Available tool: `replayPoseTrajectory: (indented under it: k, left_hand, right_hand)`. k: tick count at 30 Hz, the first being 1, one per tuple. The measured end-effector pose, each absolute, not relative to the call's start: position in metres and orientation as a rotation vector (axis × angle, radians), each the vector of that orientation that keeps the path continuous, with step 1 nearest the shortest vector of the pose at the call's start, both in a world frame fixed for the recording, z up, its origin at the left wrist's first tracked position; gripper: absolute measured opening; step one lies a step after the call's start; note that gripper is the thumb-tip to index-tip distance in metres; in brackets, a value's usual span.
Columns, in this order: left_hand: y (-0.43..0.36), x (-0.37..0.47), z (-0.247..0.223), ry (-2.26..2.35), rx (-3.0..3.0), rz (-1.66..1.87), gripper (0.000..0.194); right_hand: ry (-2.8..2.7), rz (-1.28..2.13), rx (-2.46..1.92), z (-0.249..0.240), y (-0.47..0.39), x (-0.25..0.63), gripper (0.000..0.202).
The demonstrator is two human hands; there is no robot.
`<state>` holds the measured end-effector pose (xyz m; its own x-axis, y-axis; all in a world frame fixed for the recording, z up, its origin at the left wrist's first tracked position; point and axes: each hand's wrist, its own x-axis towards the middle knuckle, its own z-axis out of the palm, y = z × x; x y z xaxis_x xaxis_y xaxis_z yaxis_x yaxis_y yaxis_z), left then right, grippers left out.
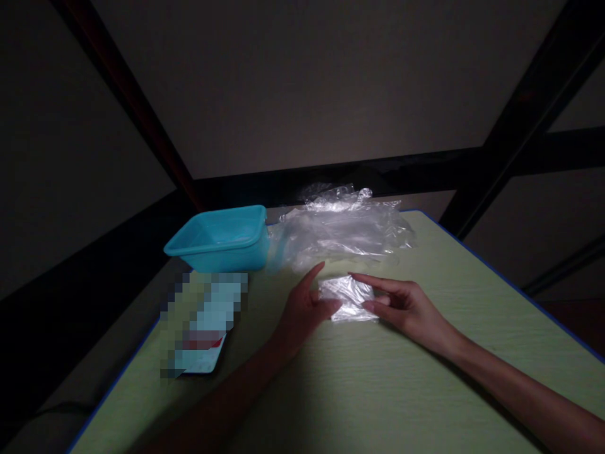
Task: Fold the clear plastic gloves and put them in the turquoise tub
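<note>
Between my two hands is a small, flat bundle of clear plastic (350, 297), folded to roughly a rectangle and shining in the light. My left hand (307, 306) grips its left edge, thumb on top and index finger stretched out past it. At the right edge, my right hand (401, 306) pinches the bundle between thumb and fingers. Beyond the hands lies a loose heap of crumpled clear plastic bags (345, 230). Whether anything is wrapped inside the bundle I cannot tell.
A turquoise plastic basin (227, 255) stands at the table's far left. Nearer, a partly blurred flat pale-blue object (205, 360) with a red patch lies near the left edge. The pale green table (425, 391) has a blue rim, and a wall (321, 88) rises behind it.
</note>
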<state>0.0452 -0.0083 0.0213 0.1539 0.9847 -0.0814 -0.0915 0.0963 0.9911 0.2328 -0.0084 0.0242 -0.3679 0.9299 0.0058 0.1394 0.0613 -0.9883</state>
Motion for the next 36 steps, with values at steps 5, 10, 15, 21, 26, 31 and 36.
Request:
replayPoseTrajectory:
  k: [5,10,15,21,26,31,36]
  left_hand:
    - [-0.011,0.046,0.027,0.996,1.207,1.037,0.081]
    - [-0.012,0.045,0.025,1.07,1.288,0.976,0.046]
    - [-0.011,0.045,0.021,1.137,1.38,0.983,0.036]
    - [-0.006,0.042,0.016,1.129,1.457,1.064,0.033]
    - [-0.003,0.039,0.009,1.098,1.354,1.081,0.041]
    - [-0.003,0.04,0.009,1.076,1.324,1.068,0.042]
    - [-0.006,0.045,0.013,1.105,1.325,1.008,0.045]
  right_hand:
    - [-1.569,1.328,-1.146,0.025,-0.008,0.232,0.062]
    - [-1.57,1.342,-1.146,0.024,-0.007,0.232,0.061]
    - [-1.591,1.375,-1.119,0.021,-0.008,0.23,0.061]
    - [-1.636,1.384,-1.125,0.021,-0.01,0.229,0.061]
    - [-1.637,1.382,-1.124,0.021,-0.01,0.229,0.06]
    - [-1.634,1.38,-1.109,0.023,-0.009,0.229,0.059]
    - [-1.626,1.395,-1.098,0.023,-0.009,0.229,0.06]
